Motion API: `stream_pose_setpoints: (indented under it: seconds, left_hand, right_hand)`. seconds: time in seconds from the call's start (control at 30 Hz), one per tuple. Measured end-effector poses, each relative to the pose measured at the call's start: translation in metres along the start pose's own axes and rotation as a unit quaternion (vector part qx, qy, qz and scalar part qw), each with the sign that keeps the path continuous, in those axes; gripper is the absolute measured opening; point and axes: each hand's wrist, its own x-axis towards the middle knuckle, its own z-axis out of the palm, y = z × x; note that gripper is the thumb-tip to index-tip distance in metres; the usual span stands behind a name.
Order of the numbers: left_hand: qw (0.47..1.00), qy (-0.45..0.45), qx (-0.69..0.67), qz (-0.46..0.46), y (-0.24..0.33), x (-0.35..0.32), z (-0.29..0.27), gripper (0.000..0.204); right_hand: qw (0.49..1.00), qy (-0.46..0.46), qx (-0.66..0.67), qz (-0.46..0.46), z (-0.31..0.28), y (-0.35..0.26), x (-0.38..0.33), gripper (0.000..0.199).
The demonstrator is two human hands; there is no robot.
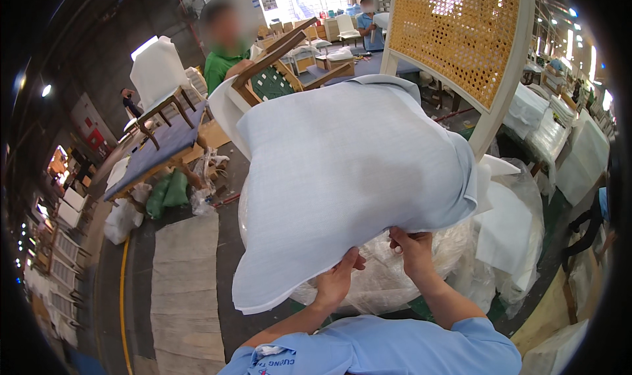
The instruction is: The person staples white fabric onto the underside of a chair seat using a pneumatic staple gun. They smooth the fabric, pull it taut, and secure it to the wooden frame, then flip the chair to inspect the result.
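A pale white fabric cover [329,151] lies draped over a chair seat, and its loose corner hangs down at the near left. Just right of its near edge's middle, my right hand [413,248] pinches the fabric, thumb on top and the other fingers curled. My left hand [337,279] is closed on the same edge a little to the left, its fingertips partly hidden by the cloth. The chair's woven cane backrest [454,32], in a pale frame, rises at the far right of the seat. The seat itself is hidden under the cover.
Clear plastic wrapping [375,276] bulges beneath the seat. White sheets [503,227] lie on plastic at right. Behind, a person in green [227,62] stands by an upturned wooden chair frame [276,62]. At left, a white chair [158,79] stands on a blue-topped table [161,151].
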Motion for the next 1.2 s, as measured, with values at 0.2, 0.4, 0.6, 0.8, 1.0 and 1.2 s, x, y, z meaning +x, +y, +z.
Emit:
stream_pose_setpoints:
  seconds: [0.2,0.4,0.6,0.8,1.0,1.2]
  left_hand:
    - [0.999,0.006,0.037,0.035,-0.008,0.001,-0.004,0.020]
    - [0.997,0.030,0.068,0.031,-0.011,0.001,-0.004,0.022]
    - [0.996,0.042,0.061,0.043,-0.010,-0.001,0.000,0.019]
    - [0.996,0.043,0.067,0.040,-0.011,-0.002,0.001,0.015]
    - [0.996,0.040,0.070,0.038,-0.013,-0.013,-0.001,0.015]
    - [0.995,0.041,0.078,0.043,-0.015,-0.003,-0.001,0.018]
  right_hand:
    - [0.999,-0.001,-0.024,-0.037,0.000,0.006,0.005,0.009]
    - [0.999,-0.013,-0.005,-0.047,-0.003,0.014,0.010,0.005]
    - [0.998,-0.031,-0.007,-0.049,-0.008,0.016,0.011,0.007]
    - [0.998,-0.037,-0.017,-0.040,-0.011,0.015,0.011,0.008]
    - [0.999,-0.038,-0.025,-0.023,-0.014,0.015,0.002,0.010]
    - [0.998,-0.044,-0.021,-0.031,-0.013,0.014,0.012,0.012]
